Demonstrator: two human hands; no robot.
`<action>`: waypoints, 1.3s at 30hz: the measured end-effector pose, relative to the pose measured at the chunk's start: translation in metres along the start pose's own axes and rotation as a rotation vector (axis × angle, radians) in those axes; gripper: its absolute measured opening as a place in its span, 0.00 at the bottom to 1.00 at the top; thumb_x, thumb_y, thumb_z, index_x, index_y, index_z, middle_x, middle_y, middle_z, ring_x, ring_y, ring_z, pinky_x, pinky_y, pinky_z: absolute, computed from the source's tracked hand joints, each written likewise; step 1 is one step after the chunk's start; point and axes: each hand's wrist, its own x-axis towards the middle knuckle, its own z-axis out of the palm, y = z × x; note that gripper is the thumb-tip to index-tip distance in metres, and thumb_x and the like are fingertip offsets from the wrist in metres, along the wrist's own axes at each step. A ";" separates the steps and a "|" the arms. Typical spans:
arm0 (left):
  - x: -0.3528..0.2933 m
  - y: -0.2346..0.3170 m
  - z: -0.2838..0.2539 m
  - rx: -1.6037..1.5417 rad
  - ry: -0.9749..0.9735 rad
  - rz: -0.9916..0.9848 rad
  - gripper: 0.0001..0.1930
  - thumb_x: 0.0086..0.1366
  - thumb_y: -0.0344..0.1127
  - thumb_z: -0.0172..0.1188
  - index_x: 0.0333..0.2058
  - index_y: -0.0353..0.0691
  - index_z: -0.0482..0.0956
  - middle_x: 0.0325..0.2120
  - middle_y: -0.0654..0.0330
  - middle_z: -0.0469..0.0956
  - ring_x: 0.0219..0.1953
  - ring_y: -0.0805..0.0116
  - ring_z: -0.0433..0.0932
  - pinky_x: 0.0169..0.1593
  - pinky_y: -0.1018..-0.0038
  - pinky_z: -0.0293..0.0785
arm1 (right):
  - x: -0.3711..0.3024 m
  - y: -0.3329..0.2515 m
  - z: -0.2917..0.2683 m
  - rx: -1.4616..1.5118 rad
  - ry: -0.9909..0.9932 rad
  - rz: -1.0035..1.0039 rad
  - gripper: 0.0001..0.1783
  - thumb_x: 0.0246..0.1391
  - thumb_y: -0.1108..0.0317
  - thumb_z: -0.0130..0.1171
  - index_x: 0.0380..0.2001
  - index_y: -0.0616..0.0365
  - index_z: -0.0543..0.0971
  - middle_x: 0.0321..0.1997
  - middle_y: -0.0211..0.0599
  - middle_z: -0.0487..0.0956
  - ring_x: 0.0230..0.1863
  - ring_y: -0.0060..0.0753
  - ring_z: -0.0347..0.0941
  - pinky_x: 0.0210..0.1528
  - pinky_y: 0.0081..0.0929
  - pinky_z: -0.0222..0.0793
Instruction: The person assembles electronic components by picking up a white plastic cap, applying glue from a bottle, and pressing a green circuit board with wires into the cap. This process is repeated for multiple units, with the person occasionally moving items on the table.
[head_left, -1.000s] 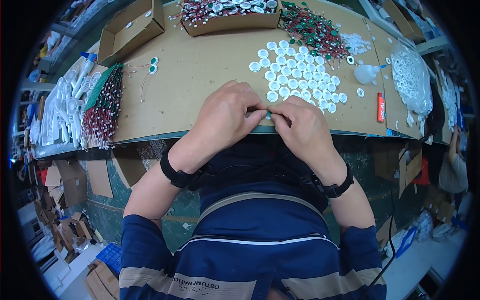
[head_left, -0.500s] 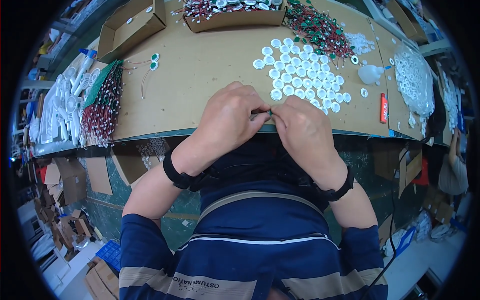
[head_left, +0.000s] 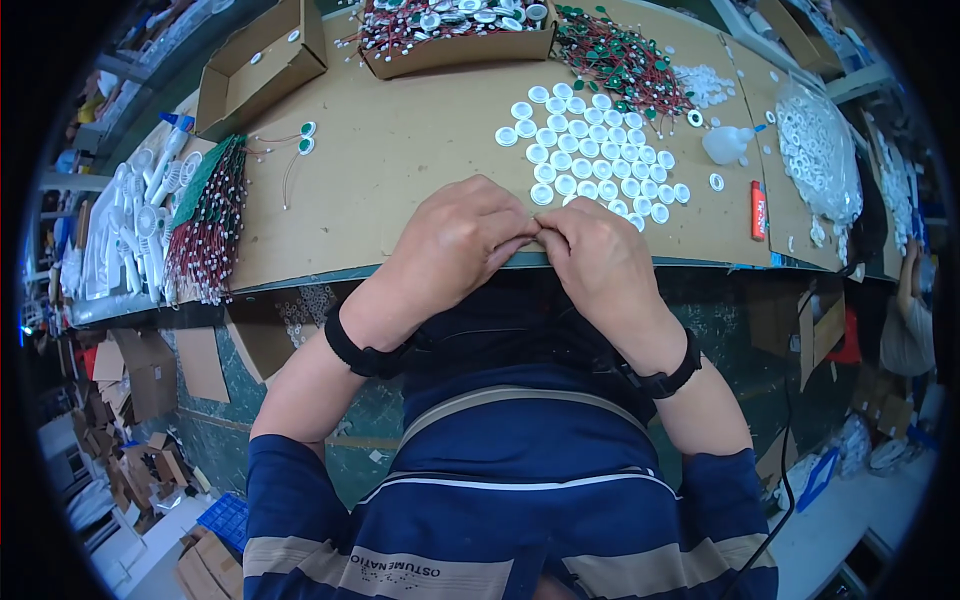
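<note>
My left hand [head_left: 458, 238] and my right hand [head_left: 598, 248] meet fingertip to fingertip over the near edge of the table. Both are pinched closed, and whatever lies between the fingertips is hidden by them. Just beyond my right hand, several round white caps [head_left: 586, 147] lie spread in a patch of loose rows. Behind them sits a heap of green discs with red wires [head_left: 625, 62]. Two green-and-white discs with wires [head_left: 306, 146] lie apart on the left of the table.
On the left are a bundle of red-wired green boards [head_left: 207, 225] and white handheld fans [head_left: 140, 215]. Cardboard boxes [head_left: 460, 62] [head_left: 262, 72] stand at the back. To the right are a squeeze bottle [head_left: 728, 145], a red tube [head_left: 758, 210] and a bag of white rings [head_left: 820, 150].
A small green piece that showed between my fingertips is now out of sight. My hands stay together in nearly the same place, while the whole view has shifted slightly.
</note>
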 end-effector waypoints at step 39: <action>0.010 0.023 0.010 0.187 0.014 -0.037 0.07 0.65 0.25 0.78 0.41 0.38 0.89 0.37 0.56 0.86 0.41 0.51 0.85 0.46 0.57 0.84 | 0.004 0.138 -0.069 0.665 0.617 0.134 0.34 0.74 0.69 0.71 0.77 0.67 0.75 0.61 0.43 0.88 0.52 0.31 0.88 0.50 0.31 0.86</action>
